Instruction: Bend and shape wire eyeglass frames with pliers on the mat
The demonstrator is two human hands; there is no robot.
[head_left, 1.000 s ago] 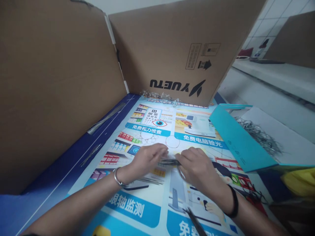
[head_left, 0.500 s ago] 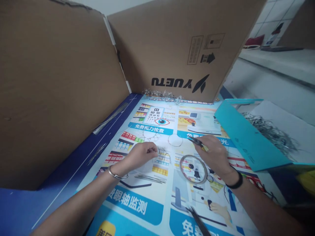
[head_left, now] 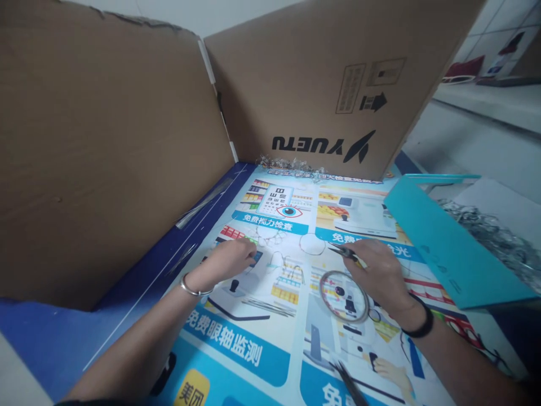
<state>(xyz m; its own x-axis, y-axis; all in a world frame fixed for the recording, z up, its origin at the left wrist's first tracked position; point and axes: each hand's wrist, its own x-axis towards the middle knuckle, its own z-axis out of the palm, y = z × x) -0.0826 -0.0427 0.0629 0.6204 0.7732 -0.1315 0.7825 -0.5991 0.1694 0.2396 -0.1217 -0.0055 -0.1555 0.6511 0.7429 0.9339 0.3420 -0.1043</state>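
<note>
My left hand (head_left: 231, 260) is closed, its fingers curled in above the printed sheet (head_left: 291, 316); whatever it may hold is hidden. In my right hand (head_left: 378, 273) is a pair of pliers (head_left: 345, 252) with dark, pointed jaws aimed left. Close to the jaw tips lies a thin wire ring (head_left: 300, 246). Between my hands are several bent wires (head_left: 302, 275). A coil of wire (head_left: 322, 296) rests just below the right hand. Several straight wires (head_left: 266, 307) lie below the left hand. Near the bottom edge is a dark, pointed metal tool (head_left: 349, 383).
Cardboard panels (head_left: 127, 141) stand along the left and back. A teal box (head_left: 448, 254) at right holds a tangle of silvery wire (head_left: 494, 231). Clear, shiny bits (head_left: 291, 164) lie at the back panel's foot. Wire strips (head_left: 203, 206) lie on the left.
My left hand has moved left, away from the bent wires. The right hand still grips the pliers in about the same place. The whole view has shifted slightly.
</note>
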